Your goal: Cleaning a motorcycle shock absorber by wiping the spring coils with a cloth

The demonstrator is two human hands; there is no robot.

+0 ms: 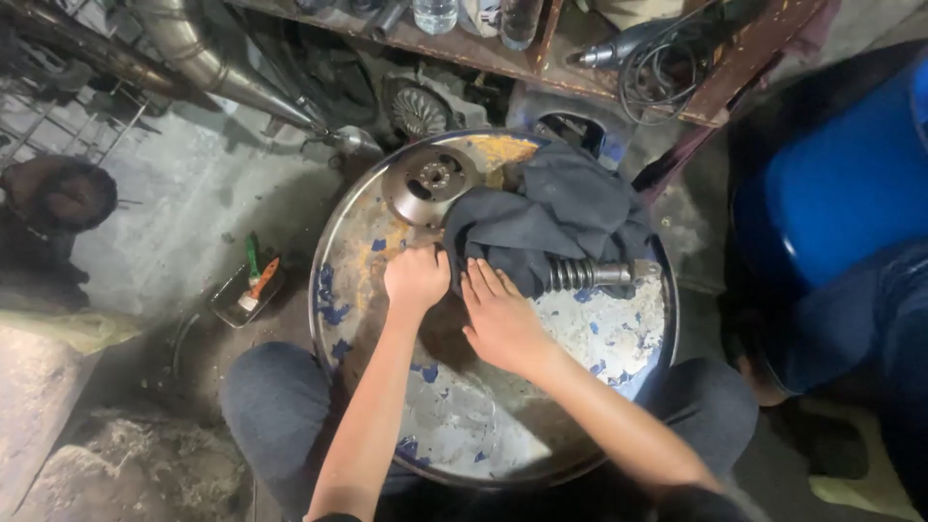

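- The left hand (416,277), at centre frame, is curled into a fist on the near edge of the dark cloth (561,217); its fingers are folded under, seemingly bunching the cloth, though the grip itself is hidden.
- The right hand (501,314) lies flat just beside it, fingers (483,280) straight and together, tips touching the cloth and holding nothing.
- The cloth sits in the upper middle of the round drum top (503,416), draped over a ribbed metal shaft (590,275) that pokes out to the right.
- A metal disc (430,182) rests at the cloth's upper left, touching or just under its edge.
- Risk: a tug on the cloth could roll the shaft towards the drum's right rim and off it, since the top is smooth and the rim looks low.
- Risk: the disc could be dragged along if the cloth catches on it.
- Hidden: most of the shaft lies under the cloth, so its length and shape are unclear.
- A blue barrel (841,193) at right is cut off by the frame; the items on the shelf (503,53) at the top are too dark to identify.
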